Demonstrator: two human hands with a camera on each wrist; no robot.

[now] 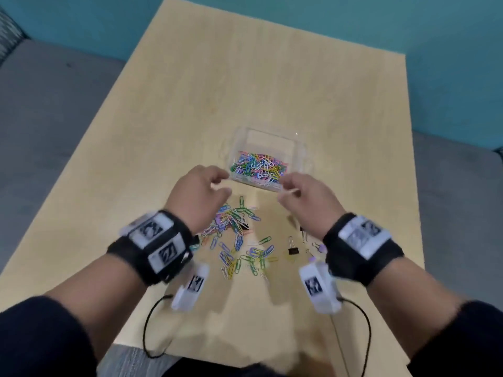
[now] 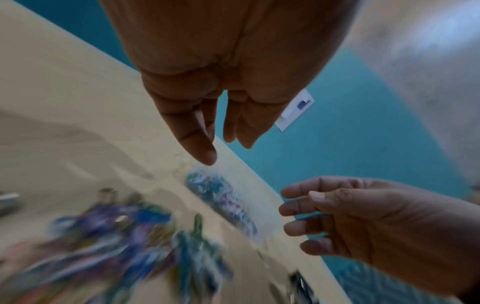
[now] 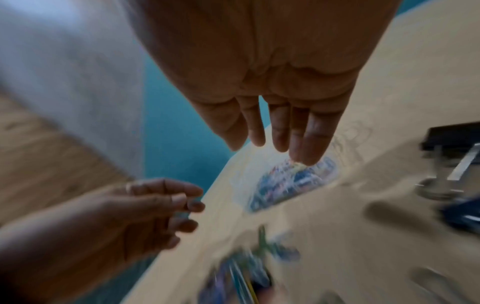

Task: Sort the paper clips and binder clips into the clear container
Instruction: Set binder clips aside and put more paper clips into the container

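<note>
The clear container (image 1: 269, 137) stands mid-table with many coloured paper clips (image 1: 258, 165) inside. Loose paper clips (image 1: 231, 221) lie in a heap in front of it, and more are scattered nearer to me (image 1: 253, 255). A black binder clip (image 1: 293, 247) lies to the right of them, and another one (image 1: 244, 227) sits in the heap. My left hand (image 1: 217, 183) and right hand (image 1: 288, 190) hover at the container's near corners. Both wrist views, blurred, show straight, relaxed fingers on the left hand (image 2: 223, 148) and the right hand (image 3: 267, 148), holding nothing.
Small purple binder clips (image 1: 322, 248) lie by my right wrist. The light wooden table (image 1: 245, 77) stretches bare beyond the container. Grey floor and a teal wall surround it. Black cables hang from the wrist cameras over the near edge.
</note>
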